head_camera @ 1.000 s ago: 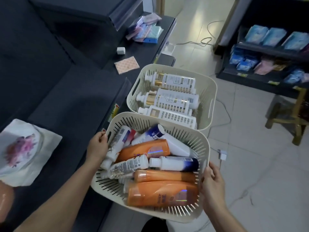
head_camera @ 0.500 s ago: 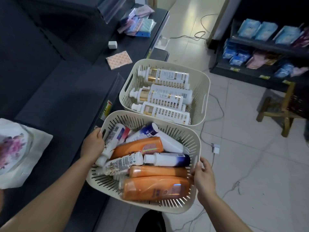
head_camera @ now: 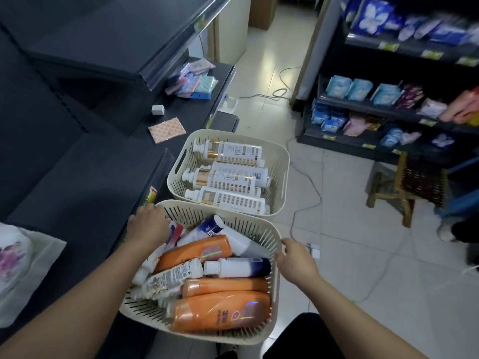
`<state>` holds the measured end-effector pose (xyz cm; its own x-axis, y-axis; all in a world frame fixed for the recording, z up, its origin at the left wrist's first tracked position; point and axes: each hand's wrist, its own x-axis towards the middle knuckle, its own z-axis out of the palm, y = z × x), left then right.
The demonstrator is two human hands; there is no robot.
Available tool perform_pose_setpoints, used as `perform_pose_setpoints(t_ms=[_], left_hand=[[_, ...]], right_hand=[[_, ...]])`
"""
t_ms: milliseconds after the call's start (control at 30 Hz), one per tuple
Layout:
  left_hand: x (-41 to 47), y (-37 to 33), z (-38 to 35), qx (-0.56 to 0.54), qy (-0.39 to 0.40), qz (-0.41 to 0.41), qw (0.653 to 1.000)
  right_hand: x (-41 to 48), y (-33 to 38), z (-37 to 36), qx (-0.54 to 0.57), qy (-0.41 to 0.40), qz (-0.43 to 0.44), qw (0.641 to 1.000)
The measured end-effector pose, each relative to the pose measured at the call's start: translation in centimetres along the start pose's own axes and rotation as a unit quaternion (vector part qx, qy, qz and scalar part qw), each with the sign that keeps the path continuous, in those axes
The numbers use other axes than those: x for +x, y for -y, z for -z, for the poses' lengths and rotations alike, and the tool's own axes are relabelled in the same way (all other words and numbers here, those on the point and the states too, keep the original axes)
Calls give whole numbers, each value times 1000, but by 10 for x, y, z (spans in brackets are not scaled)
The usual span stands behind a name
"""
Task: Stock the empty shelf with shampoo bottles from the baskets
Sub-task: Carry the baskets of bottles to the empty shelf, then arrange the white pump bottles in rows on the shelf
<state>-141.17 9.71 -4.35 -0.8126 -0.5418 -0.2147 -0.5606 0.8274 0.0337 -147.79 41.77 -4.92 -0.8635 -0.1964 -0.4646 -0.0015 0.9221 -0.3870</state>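
A cream slotted basket [head_camera: 275, 283] sits low in front of me. It holds several bottles lying down: orange shampoo bottles [head_camera: 220, 312] and a white bottle with a dark blue end [head_camera: 238, 266]. My left hand [head_camera: 149, 226] curls over its far-left rim. My right hand [head_camera: 298, 260] holds the right rim with its fingertips. Beyond it a second cream basket [head_camera: 284, 161] holds white-and-gold bottles [head_camera: 233, 177]. The empty dark shelf [head_camera: 77, 177] runs along my left.
A white bag with a pink flower print [head_camera: 15, 257] lies on the shelf at left. Farther along are a patterned packet [head_camera: 167, 129], a small white box [head_camera: 158, 109] and pastel packs [head_camera: 191, 82]. Stocked shelves [head_camera: 388, 94], a wooden stool [head_camera: 399, 187] and floor cables [head_camera: 308, 203] are on the right.
My view has tilted up, showing more of the aisle. My right hand has slid from the near-right corner of the basket rim to farther along the right side. My left hand stays on the left rim.
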Motion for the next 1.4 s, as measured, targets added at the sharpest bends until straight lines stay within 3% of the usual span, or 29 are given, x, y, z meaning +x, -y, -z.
perform_pose_setpoints(t_ms=[333,500,733,1167,1400], left_hand=[[29,-80,46,26,-16,-55,998],[51,-122,46,54,-19,-28,998],[63,-172,23,47,63,80,994],[88,-207,17,3,79,188,979],[129,-188,3,-33,92,246,964]], right_hand=[[58,27,69,-101,1,142,985],[114,36,98,-164,25,230,959],[187,34,124,-252,80,367,892],[265,76,151,-273,129,422,855],[309,129,139,-302,145,463,820]])
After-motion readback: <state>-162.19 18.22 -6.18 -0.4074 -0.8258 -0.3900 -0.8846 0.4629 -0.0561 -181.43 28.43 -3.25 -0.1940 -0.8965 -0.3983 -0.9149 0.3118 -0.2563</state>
